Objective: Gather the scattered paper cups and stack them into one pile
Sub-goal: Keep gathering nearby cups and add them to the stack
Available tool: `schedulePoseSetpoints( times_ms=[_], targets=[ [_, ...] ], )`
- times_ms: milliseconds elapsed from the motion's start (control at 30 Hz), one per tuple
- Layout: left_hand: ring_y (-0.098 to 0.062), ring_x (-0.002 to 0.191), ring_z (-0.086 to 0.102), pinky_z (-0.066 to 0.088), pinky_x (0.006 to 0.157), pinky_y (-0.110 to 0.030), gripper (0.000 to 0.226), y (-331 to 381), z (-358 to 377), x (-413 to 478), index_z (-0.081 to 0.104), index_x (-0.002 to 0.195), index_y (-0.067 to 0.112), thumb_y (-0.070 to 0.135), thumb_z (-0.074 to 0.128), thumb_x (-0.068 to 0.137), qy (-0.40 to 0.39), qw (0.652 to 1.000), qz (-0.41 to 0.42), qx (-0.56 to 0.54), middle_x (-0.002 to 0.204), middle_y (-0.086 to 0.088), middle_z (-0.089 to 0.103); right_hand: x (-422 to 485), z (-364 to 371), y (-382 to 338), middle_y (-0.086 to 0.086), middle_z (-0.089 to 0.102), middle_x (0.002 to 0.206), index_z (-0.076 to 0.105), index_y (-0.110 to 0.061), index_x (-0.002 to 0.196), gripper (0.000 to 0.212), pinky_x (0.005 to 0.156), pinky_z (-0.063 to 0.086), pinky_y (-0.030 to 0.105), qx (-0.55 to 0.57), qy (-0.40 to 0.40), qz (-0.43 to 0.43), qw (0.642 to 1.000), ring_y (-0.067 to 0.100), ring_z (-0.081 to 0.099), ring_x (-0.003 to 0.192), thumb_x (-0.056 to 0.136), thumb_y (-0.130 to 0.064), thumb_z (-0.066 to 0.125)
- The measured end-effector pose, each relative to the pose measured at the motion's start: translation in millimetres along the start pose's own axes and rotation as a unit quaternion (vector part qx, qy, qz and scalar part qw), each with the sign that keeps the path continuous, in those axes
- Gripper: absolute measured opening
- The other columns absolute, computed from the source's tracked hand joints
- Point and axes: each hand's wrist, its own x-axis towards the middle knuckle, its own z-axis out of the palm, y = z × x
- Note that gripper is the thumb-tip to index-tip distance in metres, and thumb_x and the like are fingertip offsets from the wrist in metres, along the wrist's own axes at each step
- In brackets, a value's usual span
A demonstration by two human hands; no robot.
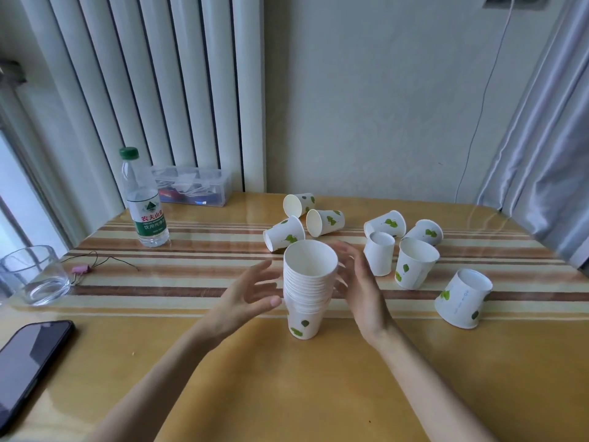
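We see the stack of paper cups standing upright near the middle of the surface, mouth up, with many rims nested closely and green leaf prints on the bottom cup. Our two hands flank it. The left hand is open on the stack's left, fingers spread and thumb tip just beside the cup wall; we cannot tell whether it touches. The right hand is open on the stack's right, its relaxed fingers reaching round the far side, and it grips nothing.

Behind the stack three loose cups lie on their sides close together: one at the back, one beside it and one nearest the stack. To the right two more lie tipped, and in front of those stand a plain white cup and a leaf-printed cup with its mouth up. A last cup leans at the right, well apart from the stack.

On the left a water bottle with a green cap stands upright, and a clear plastic box sits behind it against the radiator. A glass stands at the left edge, a pink clip on a thin cord lies near it, and a dark phone lies flat nearest us.
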Motion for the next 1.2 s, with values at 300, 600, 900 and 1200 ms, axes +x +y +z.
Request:
schedulePoseSetpoints(
  times_ms=[300,600,900,1200],
  targets=[
    [-0.011,0.118,0.047,0.038,0.102,-0.030,0.053,1.9,-19.2,109.4,0.049,0.128,0.019,0.025,0.071,0.081,0.175,0.965,0.038,0.190,0.131,-0.002,0.051,121.4,-35.0,46.9,-0.001,0.043,0.137,0.040,-0.019,0.130,0.047,0.096,0.032,0.025,-0.326,0.059,0.021,0.943,0.016,0.040,0.129,0.087,-0.009,0.056],
    [-0.032,0.128,0.040,0.036,0.106,-0.046,0.087,-31.2,-13.5,199.5,0.027,0.144,0.017,0.046,0.072,0.074,0.086,0.915,-0.042,0.393,0.146,-0.011,0.037,216.3,-61.7,87.2,0.008,0.011,0.159,0.012,-0.020,0.149,0.093,0.118,0.011,0.040,-0.543,-0.027,0.007,0.839,0.029,0.007,0.147,0.077,-0.017,0.072],
    [-0.027,0.097,0.062,0.056,0.083,-0.045,0.070,-34.3,-21.4,188.9,0.039,0.130,0.025,0.036,0.077,0.072,0.189,0.975,-0.045,0.111,0.119,-0.012,0.055,205.0,-46.1,83.6,0.011,0.047,0.133,0.042,-0.013,0.135,0.076,0.102,0.033,0.034,-0.472,0.098,-0.058,0.874,0.027,0.041,0.125,0.070,-0.029,0.078],
    [-0.004,0.094,0.058,0.053,0.060,-0.011,0.083,38.7,-19.2,112.5,0.016,0.146,0.024,0.016,0.068,0.083,0.187,0.981,0.036,-0.029,0.129,-0.005,0.046,120.8,-13.9,-13.8,-0.008,0.052,0.127,0.037,-0.026,0.134,0.060,0.085,0.039,0.018,-0.135,0.118,-0.005,0.984,0.009,0.050,0.116,0.082,-0.034,0.067]
  ],
)
